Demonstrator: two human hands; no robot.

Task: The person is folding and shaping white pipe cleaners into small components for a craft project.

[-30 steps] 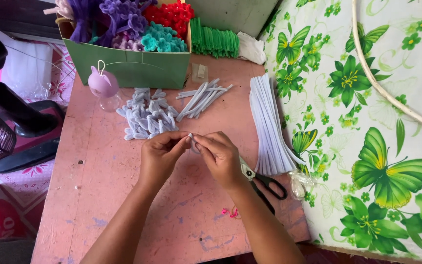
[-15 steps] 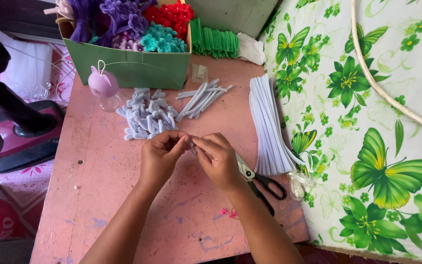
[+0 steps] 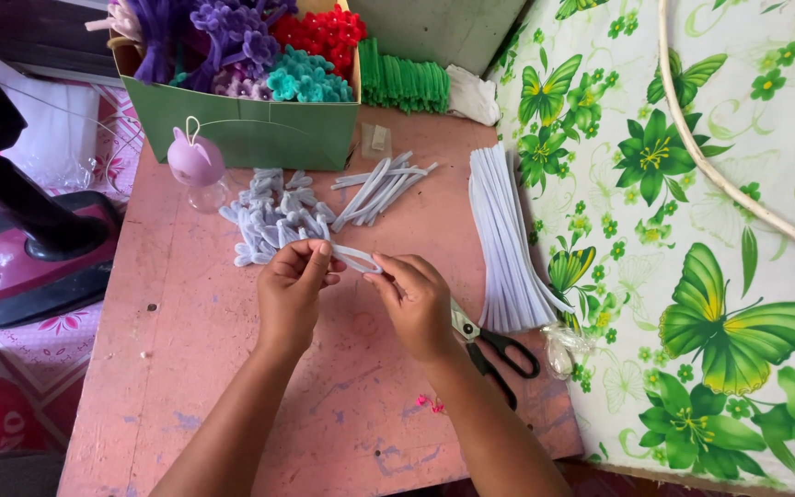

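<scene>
Both of my hands pinch one white pipe cleaner bent into a loop, held just above a pink table. My left hand grips its left end, and my right hand grips its right end. Just beyond my hands lies a pile of bent white pipe cleaner pieces. Several short straight white pieces lie next to that pile. A long bundle of straight white pipe cleaners lies at the table's right side.
Black-handled scissors lie right of my right hand. A green box of purple, red and teal pipe cleaner flowers stands at the back, with green stems beside it. A small lilac bottle stands in front. A butterfly-print cloth lies on the right.
My hands have drawn slightly apart, and the white pipe cleaner between them now shows as an open loop. The rest of the table is unchanged.
</scene>
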